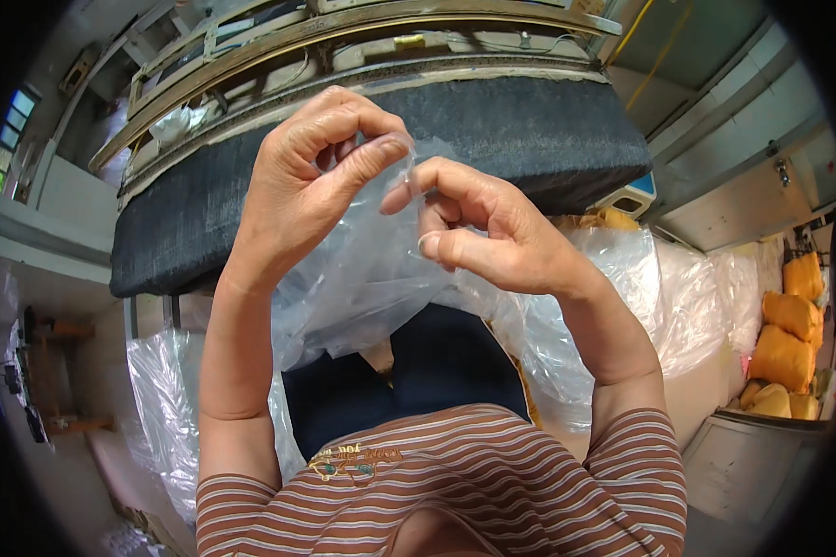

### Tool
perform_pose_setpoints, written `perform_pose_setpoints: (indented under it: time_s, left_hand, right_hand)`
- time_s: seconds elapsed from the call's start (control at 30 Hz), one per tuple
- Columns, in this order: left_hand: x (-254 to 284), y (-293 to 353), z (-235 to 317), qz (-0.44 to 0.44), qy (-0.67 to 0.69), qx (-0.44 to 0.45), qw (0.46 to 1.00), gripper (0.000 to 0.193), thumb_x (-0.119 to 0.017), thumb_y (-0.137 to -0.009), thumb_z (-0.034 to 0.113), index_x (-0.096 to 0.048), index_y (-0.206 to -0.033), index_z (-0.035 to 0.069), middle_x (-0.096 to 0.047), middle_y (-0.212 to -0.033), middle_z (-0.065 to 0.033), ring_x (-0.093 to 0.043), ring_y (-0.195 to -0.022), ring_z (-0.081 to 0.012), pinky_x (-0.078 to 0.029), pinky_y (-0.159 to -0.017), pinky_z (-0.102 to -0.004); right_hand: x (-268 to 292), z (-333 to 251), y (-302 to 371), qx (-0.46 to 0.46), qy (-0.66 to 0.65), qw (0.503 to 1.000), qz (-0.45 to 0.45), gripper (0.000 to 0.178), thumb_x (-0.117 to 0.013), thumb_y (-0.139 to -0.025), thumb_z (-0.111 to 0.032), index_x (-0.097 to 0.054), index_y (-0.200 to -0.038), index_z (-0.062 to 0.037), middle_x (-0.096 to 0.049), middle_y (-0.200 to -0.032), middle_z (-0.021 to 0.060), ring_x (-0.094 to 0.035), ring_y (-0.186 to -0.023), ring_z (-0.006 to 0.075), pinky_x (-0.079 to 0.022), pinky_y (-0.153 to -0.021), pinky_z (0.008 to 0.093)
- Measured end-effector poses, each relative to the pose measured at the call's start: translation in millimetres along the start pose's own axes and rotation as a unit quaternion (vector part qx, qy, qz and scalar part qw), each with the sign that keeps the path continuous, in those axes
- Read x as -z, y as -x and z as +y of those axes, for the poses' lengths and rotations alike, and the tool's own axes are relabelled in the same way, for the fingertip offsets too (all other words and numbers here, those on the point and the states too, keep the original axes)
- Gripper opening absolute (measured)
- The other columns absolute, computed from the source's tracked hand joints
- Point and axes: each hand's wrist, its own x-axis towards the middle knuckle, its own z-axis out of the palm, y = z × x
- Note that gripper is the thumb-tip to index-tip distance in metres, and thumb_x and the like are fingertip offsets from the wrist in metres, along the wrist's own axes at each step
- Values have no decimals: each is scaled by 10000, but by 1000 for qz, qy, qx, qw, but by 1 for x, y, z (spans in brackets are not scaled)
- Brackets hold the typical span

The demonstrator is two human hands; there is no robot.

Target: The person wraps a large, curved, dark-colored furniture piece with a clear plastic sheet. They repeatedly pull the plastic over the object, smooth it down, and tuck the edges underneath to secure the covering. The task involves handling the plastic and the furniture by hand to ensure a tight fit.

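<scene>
Hands raised together at chest height, fingertips nearly meeting. Left hand [311,172] pinched, thumb against forefinger, on top edge of thin clear plastic bag [362,278]. Right hand [488,232] curled, gripping same edge just beside. Bag hanging down between forearms, crumpled, over dark navy cloth [437,362]. Beyond: dark grey padded bench [529,130]. Far right: yellow-orange filled sacks [790,325].

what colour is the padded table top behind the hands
Dark charcoal grey padded top, seen best in the head view.
</scene>
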Motion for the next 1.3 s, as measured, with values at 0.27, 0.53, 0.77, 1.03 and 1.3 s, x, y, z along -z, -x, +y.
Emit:
perform_pose_setpoints:
  time_s: [0.27, 0.53, 0.77, 1.03, 1.3]
  left_hand:
    - [7, 27, 7, -15, -16, -33, 999, 204, -741, -766, 92, -677, -944, 15, -649, -883, -51, -607, -788, -118, -484, -708, -242]
    - [12, 39, 17, 6, -132, -59, 989, 278, -780, -670, 79, -706, -936, 52, -672, -893, -60, -630, -837, -170, -517, -727, -297]
    - [18, 57, 33, 77, -324, -179, 926, 249, -779, -640, 83, -715, -881, 82, -656, -854, -33, -609, -837, -183, -433, -894, -366]
    - [30, 78, 38, 138, -63, -69, 986, 103, -666, -795, 5, -659, -897, 19, -628, -897, -54, -580, -847, -160, -440, -876, -344]
    - [115, 92, -13, 338, 183, -3, 923, 179, -487, -960, 76, -523, -1135, 68, -574, -1000, -83, -529, -726, -96, -447, -597, -227]
  right_hand:
    - [-5, 12, -3, 70, 114, 991, -19, 391, -499, -768, -38, -502, -1160, -32, -466, -606, -2, -429, -550, 96, -361, -546, 266]
    - [-12, 8, 5, 88, 126, 987, -46, 520, -514, -743, -40, -445, -1256, 8, -510, -625, 22, -488, -559, 115, -394, -550, 269]
    - [-27, 4, 15, 99, 53, 992, -65, 522, -555, -754, -45, -479, -1268, 8, -545, -690, 39, -511, -603, 114, -408, -560, 262]
    - [-21, -2, -8, 280, 350, 880, 159, 253, -726, -746, -173, -642, -960, -68, -548, -840, 53, -558, -735, 175, -449, -623, 288]
    - [5, 54, 61, -167, 146, 947, -232, 126, -587, -882, -185, -645, -899, -75, -658, -700, 53, -634, -614, 142, -488, -595, 297]
